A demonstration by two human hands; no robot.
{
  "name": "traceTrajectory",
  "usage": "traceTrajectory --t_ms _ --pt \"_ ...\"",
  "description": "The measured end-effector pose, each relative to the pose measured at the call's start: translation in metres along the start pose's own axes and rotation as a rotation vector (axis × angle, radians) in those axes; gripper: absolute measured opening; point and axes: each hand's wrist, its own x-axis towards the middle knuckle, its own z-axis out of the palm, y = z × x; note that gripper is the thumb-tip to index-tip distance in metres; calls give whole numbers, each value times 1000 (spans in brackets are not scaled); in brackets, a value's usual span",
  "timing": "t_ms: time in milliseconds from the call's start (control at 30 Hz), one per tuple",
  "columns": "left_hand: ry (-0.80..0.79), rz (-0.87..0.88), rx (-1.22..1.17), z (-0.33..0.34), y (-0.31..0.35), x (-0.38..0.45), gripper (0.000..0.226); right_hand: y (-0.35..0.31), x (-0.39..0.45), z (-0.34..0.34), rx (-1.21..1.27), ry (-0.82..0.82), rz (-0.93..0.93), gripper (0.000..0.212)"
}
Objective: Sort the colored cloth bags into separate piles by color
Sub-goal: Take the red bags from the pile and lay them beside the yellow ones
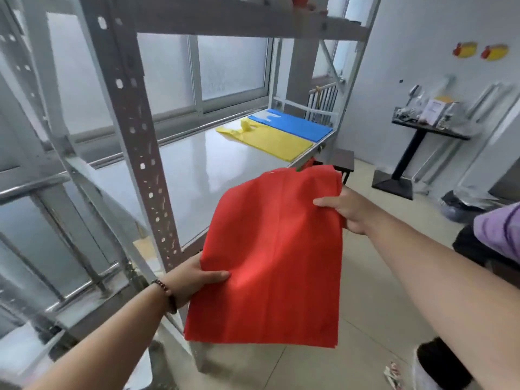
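A tall grey metal shelf rack with holes in its posts (132,114) is standing by the frosted windows, and its wide shiny white shelf board (180,175) is holding two bags at the far end. A big flat red cloth bag (270,254) is hanging in the air in front of the rack, over the pale tiled floor (374,299), and both hands are holding it up. A flat yellow cloth bag (270,139) is lying on the shelf board, and a flat blue cloth bag (295,123) is lying just beside it, right at the far edge, with their long sides touching. The left hand (194,277) is pinching the red bag's left edge, with the thumb on top of the cloth and the fingers tucked behind it. A dark bead bracelet (166,294) is sitting on that wrist. The right hand (343,209) is closed on the bag's right edge near the top, with the thumb lying across the front. A small black table on one leg (422,130) is standing by the white wall, and it is carrying some clear packets and a white card; the writing on the card is too blurry to read. Two yellow and red stickers (478,50) are sticking high on the wall.
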Motion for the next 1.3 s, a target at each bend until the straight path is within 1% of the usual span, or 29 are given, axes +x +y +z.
traceTrajectory --t_ms 167,367,467,533,667,767,833,900,967,1033,1067,1133,1200,1233,1300 --pt "-16 -23 13 -17 30 84 97 -8 81 -28 5 -17 16 47" --pt "38 -50 29 -21 48 151 97 -12 164 -52 3 -82 50 35" --pt "85 -33 -13 -14 59 183 94 -18 213 -70 -50 -153 59 37" --pt "130 -17 -52 -7 64 206 94 -23 247 -84 -83 -223 59 34" --pt "246 13 -86 14 74 253 101 -40 317 -108 -102 -382 26 35" --pt "349 71 -104 33 94 285 101 -64 369 -118 -139 -518 13 36" --pt "464 159 -52 37 117 303 101 -89 402 -118 -103 -582 -36 36" --pt "605 236 -4 34 137 316 98 -116 431 -110 6 -636 -110 37" --pt "757 263 -14 24 147 328 83 -135 457 -94 128 -662 -177 37" --pt "889 214 -78 14 146 339 71 -134 483 -72 177 -657 -179 35" --pt "910 159 -126 9 141 345 69 -123 498 -59 150 -643 -146 33" --pt "936 -8 -201 -3 128 356 64 -88 527 -32 -23 -599 -24 27" --pt "1009 -179 -178 -18 113 366 48 -46 558 -7 -257 -556 93 19" --pt "1047 -238 -146 -26 108 372 41 -28 569 3 -365 -531 116 17" --pt "1110 -304 -80 -41 100 383 32 -5 587 22 -515 -480 100 20"
